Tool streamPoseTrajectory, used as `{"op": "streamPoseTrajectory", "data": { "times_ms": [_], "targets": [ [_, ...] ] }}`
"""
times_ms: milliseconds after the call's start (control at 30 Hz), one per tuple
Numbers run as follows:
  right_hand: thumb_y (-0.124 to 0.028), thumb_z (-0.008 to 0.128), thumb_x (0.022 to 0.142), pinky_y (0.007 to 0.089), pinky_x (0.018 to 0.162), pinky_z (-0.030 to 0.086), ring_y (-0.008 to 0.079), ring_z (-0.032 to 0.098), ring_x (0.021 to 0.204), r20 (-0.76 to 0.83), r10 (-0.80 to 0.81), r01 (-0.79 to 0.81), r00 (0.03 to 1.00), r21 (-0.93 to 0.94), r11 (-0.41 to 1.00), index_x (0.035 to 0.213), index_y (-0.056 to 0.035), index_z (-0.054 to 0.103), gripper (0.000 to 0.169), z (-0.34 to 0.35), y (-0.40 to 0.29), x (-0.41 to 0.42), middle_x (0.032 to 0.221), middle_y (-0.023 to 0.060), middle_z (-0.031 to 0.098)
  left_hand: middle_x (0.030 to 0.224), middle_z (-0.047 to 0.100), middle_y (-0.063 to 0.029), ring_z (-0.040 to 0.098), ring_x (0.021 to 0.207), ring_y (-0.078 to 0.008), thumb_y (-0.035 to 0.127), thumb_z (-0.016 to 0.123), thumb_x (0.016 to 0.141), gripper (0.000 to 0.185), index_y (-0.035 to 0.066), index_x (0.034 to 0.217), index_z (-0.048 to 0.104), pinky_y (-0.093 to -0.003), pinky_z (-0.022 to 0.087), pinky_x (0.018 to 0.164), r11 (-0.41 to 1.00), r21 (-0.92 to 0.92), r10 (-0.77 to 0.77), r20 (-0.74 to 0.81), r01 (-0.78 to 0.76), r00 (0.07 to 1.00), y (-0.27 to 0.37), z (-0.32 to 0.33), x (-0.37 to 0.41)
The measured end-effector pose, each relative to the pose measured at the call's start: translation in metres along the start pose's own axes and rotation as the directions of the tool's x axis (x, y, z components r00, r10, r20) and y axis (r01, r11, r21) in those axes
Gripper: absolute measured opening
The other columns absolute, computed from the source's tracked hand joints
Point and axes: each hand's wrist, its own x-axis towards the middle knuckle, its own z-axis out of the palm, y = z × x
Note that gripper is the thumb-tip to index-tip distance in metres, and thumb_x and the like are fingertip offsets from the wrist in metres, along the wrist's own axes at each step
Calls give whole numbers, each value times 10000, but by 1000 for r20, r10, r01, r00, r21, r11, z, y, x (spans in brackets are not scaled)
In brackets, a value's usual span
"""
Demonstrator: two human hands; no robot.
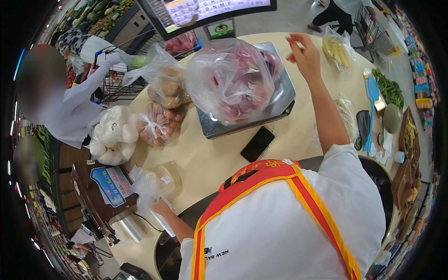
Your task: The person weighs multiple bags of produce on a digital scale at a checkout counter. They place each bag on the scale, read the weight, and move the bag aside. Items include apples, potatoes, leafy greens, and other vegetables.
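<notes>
On a metal-topped weighing scale (288, 94) rests a large clear plastic bag (231, 82) of reddish-purple produce. My right hand (303, 56) is raised just beyond the scale's right edge, fingers spread and holding nothing. Low on the left, my left hand (162, 207) grips the gathered end of a clear plastic bag with a pale yellow item (169, 178) in it, beside a brown bag-sealing machine (101, 190). Left of the scale lie bagged potatoes (169, 87), bagged round orange-brown produce (159, 122) and a knotted bag of white round produce (115, 134). A black smartphone (258, 144) lies before the scale.
A touchscreen monitor (210, 14) stands behind the scale. Bagged bananas (335, 50), bagged pale vegetables (346, 112), a blue spatula-shaped tool (372, 91) and green beans (388, 89) are on the right. Another person (77, 101) stands at the left by a shopping cart (119, 84).
</notes>
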Motion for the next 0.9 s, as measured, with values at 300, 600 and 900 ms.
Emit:
{"op": "streamPoseTrajectory", "data": {
  "times_ms": [300,600,900],
  "targets": [
    [-28,569,865,314,763,531,200,668,878,-62,350,-355,935,-130,926,1027,-7,580,164,-42,191,-197,951,123,675,1103,602,-84,573,851,-163,-8,632,792,412,1,1189,525,-291,463,767,670,-719,580,354,-183,734,296,2,-1],
    [1,579,823,373,840,494,328,634,960,44,332,-308,942,-273,911,1014,17,527,199,-22,150,-198,1040,208,627,1077,618,-145,587,944,-274,106,766,746,416,-38,1093,587,-353,463,823,499,-738,776,148,-455,613,452,51,1],
    [-92,607,818,454,745,465,383,567,884,349,371,-14,861,-711,703,914,-1,544,146,-47,134,-175,914,199,590,953,618,-39,569,745,-142,100,621,906,194,6,1071,583,-269,458,679,445,-876,426,390,186,816,416,68,6]
  ]
}}
